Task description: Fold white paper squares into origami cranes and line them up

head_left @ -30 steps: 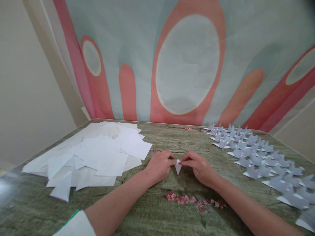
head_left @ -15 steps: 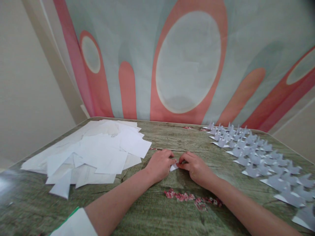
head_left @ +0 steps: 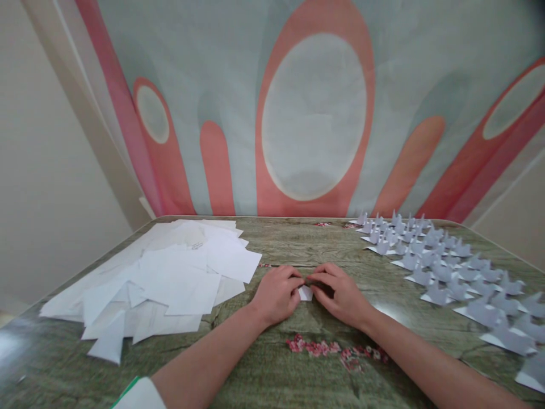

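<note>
A small folded piece of white paper (head_left: 305, 293) sits between my two hands at the middle of the table, mostly covered by fingers. My left hand (head_left: 279, 291) is closed, its thumb and fingertips pinching the paper's left side. On the other side my right hand (head_left: 338, 292) is closed too, with thumb and forefinger gripping the right side. Both hands rest low over the wood-patterned tabletop, and their fingertips nearly meet. The exact shape of the folds is hidden.
On the left lies a wide, loose pile of white paper sheets (head_left: 183, 278), with a folded paper triangle (head_left: 108, 339) at its near edge. Rows of white folded paper birds (head_left: 438, 267) stand along the right. A patterned backdrop (head_left: 315, 113) hangs behind the table (head_left: 255, 363).
My fingers have shifted slightly on the paper, and a little of its lower part now shows between the hands. The camera view has tilted a bit upward.
</note>
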{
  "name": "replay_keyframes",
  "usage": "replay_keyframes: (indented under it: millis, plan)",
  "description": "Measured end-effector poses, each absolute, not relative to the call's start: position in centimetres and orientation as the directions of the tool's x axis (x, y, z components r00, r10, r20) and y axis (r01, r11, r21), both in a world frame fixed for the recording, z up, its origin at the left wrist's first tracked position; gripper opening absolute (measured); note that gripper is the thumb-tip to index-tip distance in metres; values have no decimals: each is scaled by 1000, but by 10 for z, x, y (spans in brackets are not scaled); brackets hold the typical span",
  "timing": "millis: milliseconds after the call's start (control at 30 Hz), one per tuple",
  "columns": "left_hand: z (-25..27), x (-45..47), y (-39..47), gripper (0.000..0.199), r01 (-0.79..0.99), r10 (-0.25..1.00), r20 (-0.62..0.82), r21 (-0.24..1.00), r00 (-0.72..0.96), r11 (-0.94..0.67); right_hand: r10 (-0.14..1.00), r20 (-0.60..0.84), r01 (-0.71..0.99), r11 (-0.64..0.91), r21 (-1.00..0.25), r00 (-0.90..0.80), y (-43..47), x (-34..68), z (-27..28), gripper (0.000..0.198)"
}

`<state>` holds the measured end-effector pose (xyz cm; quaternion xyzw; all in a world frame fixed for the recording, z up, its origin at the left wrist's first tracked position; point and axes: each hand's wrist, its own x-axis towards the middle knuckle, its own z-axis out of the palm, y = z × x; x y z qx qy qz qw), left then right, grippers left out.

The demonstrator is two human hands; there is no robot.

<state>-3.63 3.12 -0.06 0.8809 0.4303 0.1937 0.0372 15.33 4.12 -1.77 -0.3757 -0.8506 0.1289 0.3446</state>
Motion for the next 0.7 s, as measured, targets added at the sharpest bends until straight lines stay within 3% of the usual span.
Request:
replay_keyframes:
  millis: [200,367,533,700]
  plan:
    - [-4,-36,33,30,744,797,341,304,498,-595,768,401,620,640,-454,-500,40,149,-18,19]
    - [-2,-37,33,20,707,799,339,377,496,-599,791,400,601,612,-514,-464,40,146,-23,18]
    - [2,-38,35,15,623,787,308,486,534,-613,843,349,543,533,-649,-410,40,145,-22,12]
    - [0,-40,38,18,575,838,246,631,488,-521,880,301,381,438,-814,-367,43,147,-22,4]
